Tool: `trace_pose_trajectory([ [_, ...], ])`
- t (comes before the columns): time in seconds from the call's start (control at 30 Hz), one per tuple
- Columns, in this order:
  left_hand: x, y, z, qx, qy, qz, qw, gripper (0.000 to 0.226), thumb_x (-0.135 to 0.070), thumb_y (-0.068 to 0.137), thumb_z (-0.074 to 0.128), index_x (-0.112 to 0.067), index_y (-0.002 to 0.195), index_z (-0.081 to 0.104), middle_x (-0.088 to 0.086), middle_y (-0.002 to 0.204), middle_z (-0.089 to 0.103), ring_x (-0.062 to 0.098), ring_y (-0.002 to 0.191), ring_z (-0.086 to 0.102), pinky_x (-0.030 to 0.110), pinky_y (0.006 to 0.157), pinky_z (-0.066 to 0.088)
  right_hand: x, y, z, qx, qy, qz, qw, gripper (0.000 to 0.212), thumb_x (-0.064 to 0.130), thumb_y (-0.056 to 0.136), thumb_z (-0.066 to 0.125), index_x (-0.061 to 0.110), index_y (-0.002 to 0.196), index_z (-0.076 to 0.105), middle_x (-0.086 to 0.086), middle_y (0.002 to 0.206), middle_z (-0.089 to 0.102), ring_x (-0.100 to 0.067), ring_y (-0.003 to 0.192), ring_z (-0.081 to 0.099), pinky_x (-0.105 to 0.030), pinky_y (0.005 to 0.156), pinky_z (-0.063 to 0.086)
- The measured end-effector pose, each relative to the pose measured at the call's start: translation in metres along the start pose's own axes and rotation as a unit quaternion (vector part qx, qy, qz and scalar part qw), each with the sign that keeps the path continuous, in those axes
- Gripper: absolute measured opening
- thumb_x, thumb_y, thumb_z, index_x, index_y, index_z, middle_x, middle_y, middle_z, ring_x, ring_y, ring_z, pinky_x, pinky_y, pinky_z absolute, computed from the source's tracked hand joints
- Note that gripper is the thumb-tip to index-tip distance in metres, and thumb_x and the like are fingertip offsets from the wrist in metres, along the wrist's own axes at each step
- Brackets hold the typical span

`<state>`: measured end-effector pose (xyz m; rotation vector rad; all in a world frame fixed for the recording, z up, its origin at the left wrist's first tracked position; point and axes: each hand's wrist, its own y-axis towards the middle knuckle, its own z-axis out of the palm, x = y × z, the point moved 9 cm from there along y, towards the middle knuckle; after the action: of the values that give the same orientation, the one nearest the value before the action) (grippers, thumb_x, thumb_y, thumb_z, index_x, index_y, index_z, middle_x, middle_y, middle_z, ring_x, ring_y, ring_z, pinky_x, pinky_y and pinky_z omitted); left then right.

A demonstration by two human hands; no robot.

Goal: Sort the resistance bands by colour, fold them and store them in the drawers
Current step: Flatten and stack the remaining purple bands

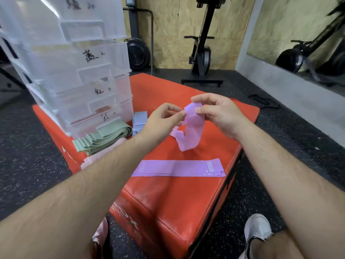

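The person's left hand (164, 116) and right hand (218, 113) are raised close together over a red padded box (186, 202), and both grip the same lilac resistance band (190, 126). The left hand pinches one edge of it between thumb and fingertips. The right hand pinches the upper end, with the thumb in front and the fingers curled behind. The rest of this band hangs down in a loose twist, and its lower end is just above the box top or touching it; the view does not show which. Nearer the person, a second lilac band (177, 168) lies flat and straight across the box, folded in layers, with pale print near both ends. At the far left of the box top stands a translucent plastic drawer unit (74, 71) of stacked drawers, each front carrying a handwritten label in dark ink. Against its base lies a pile of green bands (104, 137), laid lengthwise. Just beside them, toward the person, is a pile of pale pink bands (93, 157), partly hidden by the left forearm. A small stack of folded light blue bands (139, 120) sits beside the drawer unit's right corner, behind the left hand. The box rests on black speckled rubber flooring (280, 128). A grey shoe (257, 228) shows at the lower right. A black exercise machine (202, 53) stands against the chipboard wall beyond.
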<state>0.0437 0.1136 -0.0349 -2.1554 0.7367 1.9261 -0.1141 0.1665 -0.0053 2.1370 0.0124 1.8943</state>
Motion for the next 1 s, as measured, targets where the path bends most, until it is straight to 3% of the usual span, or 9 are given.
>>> trace_pose_trajectory([
  [0.1,-0.008,-0.008,0.001,-0.003,-0.035,-0.014,0.999,0.013,-0.017,0.092,0.068,-0.017,0.100,0.059,0.002,0.087,0.074,0.010,0.076,0.071,0.019,0.059,0.047,0.009,-0.010,0.003,0.002,-0.081,-0.019,0.997,0.041,-0.010,0.082,0.063,0.023,0.104,0.072,0.004,0.094,0.071,-0.011,0.074,0.061,-0.025,0.068,0.048],
  [0.2,-0.009,-0.013,-0.001,-0.016,-0.046,-0.018,0.999,0.017,-0.011,0.090,0.069,-0.020,0.097,0.056,0.008,0.091,0.072,0.014,0.074,0.069,0.026,0.062,0.046,0.014,-0.017,0.007,-0.001,-0.236,-0.023,0.971,0.047,-0.008,0.077,0.058,0.029,0.102,0.071,0.015,0.070,0.066,-0.013,0.061,0.050,-0.025,0.059,0.042],
  [0.33,-0.026,-0.017,-0.008,-0.040,0.101,0.076,0.991,0.041,-0.010,0.079,0.076,-0.028,0.111,0.058,-0.006,0.122,0.057,0.008,0.092,0.058,0.011,0.071,0.042,0.026,-0.026,0.023,0.035,-0.367,-0.076,0.926,0.055,-0.004,0.072,0.053,0.038,0.107,0.063,0.021,0.098,0.068,-0.014,0.080,0.059,-0.029,0.072,0.051],
  [0.4,-0.030,-0.018,0.000,0.022,0.108,0.099,0.989,0.059,-0.007,0.072,0.074,-0.032,0.122,0.054,-0.012,0.133,0.052,0.004,0.111,0.053,0.011,0.078,0.040,0.032,-0.029,0.032,0.058,-0.404,-0.112,0.906,0.054,-0.002,0.073,0.053,0.036,0.108,0.063,0.018,0.101,0.069,-0.011,0.085,0.062,-0.030,0.075,0.050],
  [0.5,-0.020,-0.018,0.014,0.111,0.051,0.062,0.991,0.053,-0.005,0.067,0.066,-0.032,0.112,0.056,-0.008,0.121,0.064,0.000,0.117,0.056,0.027,0.087,0.050,0.038,-0.032,0.040,0.067,-0.410,-0.152,0.897,0.045,-0.005,0.075,0.057,0.029,0.103,0.068,0.009,0.097,0.071,0.008,0.069,0.053,-0.019,0.062,0.035],
  [0.6,-0.017,-0.015,0.007,0.069,0.079,0.066,0.992,0.031,-0.015,0.070,0.072,-0.033,0.089,0.056,-0.004,0.088,0.064,0.011,0.084,0.061,0.041,0.078,0.052,0.041,-0.032,0.038,0.046,-0.388,-0.169,0.905,0.038,-0.005,0.076,0.059,0.025,0.099,0.068,0.008,0.090,0.071,0.007,0.065,0.054,-0.010,0.060,0.033],
  [0.73,-0.030,-0.014,-0.004,0.009,0.104,0.110,0.988,0.018,-0.005,0.083,0.070,-0.016,0.083,0.056,-0.012,0.059,0.058,0.002,0.058,0.053,0.020,0.060,0.042,0.039,-0.026,0.026,-0.015,-0.365,-0.180,0.913,0.038,-0.003,0.074,0.059,0.022,0.104,0.062,0.005,0.092,0.065,-0.010,0.078,0.059,-0.011,0.065,0.039],
  [0.87,-0.041,-0.021,-0.007,-0.015,0.164,0.167,0.972,0.016,-0.004,0.081,0.067,-0.015,0.082,0.055,0.005,0.085,0.059,0.009,0.073,0.054,0.017,0.068,0.042,0.018,-0.019,0.006,-0.116,-0.358,-0.094,0.922,0.016,0.013,0.082,0.063,0.019,0.096,0.059,0.005,0.084,0.062,-0.009,0.070,0.056,-0.017,0.062,0.041],
  [1.0,-0.022,-0.014,-0.001,0.021,0.087,0.072,0.993,0.027,-0.024,0.081,0.078,-0.019,0.094,0.055,-0.001,0.096,0.056,0.011,0.075,0.053,0.014,0.056,0.041,0.007,-0.015,0.012,-0.123,-0.277,-0.057,0.951,0.008,0.011,0.088,0.061,0.018,0.088,0.063,0.009,0.072,0.061,-0.005,0.059,0.052,-0.024,0.061,0.042],
])
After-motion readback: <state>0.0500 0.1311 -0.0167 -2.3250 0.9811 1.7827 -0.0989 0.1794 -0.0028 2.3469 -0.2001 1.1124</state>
